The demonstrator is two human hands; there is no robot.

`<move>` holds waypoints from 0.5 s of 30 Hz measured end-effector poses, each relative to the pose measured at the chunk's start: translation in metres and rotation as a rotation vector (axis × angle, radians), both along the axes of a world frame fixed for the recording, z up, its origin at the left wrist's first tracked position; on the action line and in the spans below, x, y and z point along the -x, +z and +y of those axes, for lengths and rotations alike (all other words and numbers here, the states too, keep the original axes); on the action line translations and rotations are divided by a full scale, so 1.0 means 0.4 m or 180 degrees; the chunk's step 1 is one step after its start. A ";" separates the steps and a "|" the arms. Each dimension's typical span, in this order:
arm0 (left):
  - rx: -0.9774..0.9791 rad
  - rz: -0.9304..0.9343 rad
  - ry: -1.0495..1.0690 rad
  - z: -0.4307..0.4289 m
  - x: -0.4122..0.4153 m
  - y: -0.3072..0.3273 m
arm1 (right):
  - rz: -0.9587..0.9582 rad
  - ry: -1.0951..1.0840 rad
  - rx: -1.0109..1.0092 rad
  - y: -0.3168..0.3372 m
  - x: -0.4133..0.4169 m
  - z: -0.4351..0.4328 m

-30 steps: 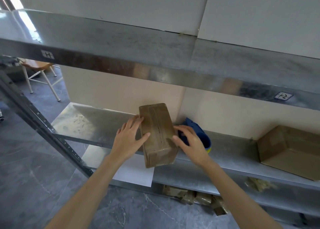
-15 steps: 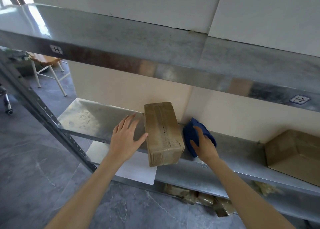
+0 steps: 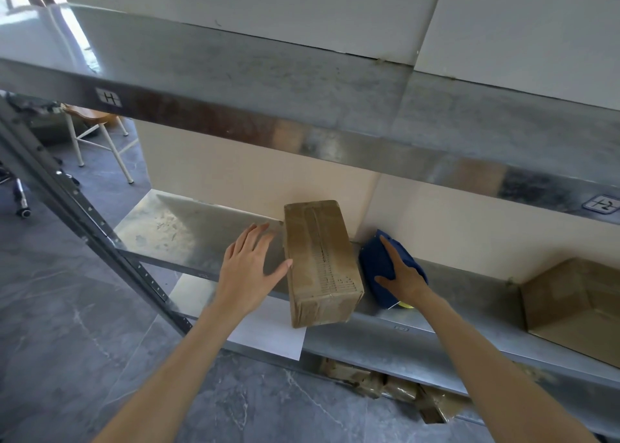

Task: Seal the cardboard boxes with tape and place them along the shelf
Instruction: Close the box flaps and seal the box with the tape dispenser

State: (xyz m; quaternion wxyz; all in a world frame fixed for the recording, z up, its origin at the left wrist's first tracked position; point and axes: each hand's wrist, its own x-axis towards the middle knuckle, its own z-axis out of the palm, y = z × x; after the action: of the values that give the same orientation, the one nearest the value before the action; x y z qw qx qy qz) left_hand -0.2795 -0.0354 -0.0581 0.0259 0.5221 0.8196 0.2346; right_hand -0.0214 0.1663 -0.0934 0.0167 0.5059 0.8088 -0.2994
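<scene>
A small brown cardboard box (image 3: 320,261) with tape along its top lies on the middle metal shelf (image 3: 188,234), its near end overhanging the front edge. My left hand (image 3: 248,268) is flat on the shelf just left of the box, fingers straight and thumb tip against the box's side. Right of the box, against the wall, lies a blue tape dispenser (image 3: 374,261). My right hand (image 3: 401,276) lies over it with the thumb on its near face and the fingers wrapped over its top.
A larger cardboard box (image 3: 577,305) stands on the same shelf at far right. The upper shelf (image 3: 302,83) overhangs close above. A white sheet (image 3: 268,337) lies on the lower shelf, with brown packages (image 3: 385,382) beneath it. A slanted steel post (image 3: 84,214) and a chair (image 3: 97,130) are at left.
My right hand left the box's right side and moved onto the blue tape dispenser. My left hand slid off the box top to the shelf beside it. The box stayed put.
</scene>
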 end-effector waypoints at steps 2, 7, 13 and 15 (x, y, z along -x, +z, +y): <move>0.0005 -0.0022 -0.0015 -0.001 0.000 -0.002 | -0.0011 0.0048 -0.0007 -0.003 -0.004 -0.001; -0.0022 -0.0079 -0.0029 -0.009 0.002 -0.006 | -0.0032 0.0068 -0.0125 -0.017 -0.002 0.001; 0.0020 -0.0173 -0.0038 -0.013 -0.006 -0.002 | -0.0074 0.0166 -0.0296 0.030 -0.025 -0.014; 0.0005 -0.0240 -0.0048 -0.016 -0.012 0.000 | 0.0087 0.0212 -0.0309 0.064 -0.028 -0.023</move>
State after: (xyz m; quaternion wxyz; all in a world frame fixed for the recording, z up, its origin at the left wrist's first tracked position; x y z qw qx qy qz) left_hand -0.2746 -0.0417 -0.0582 0.0589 0.5190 0.8143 0.2532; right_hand -0.0100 0.1569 -0.0676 -0.0090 0.4747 0.8389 -0.2660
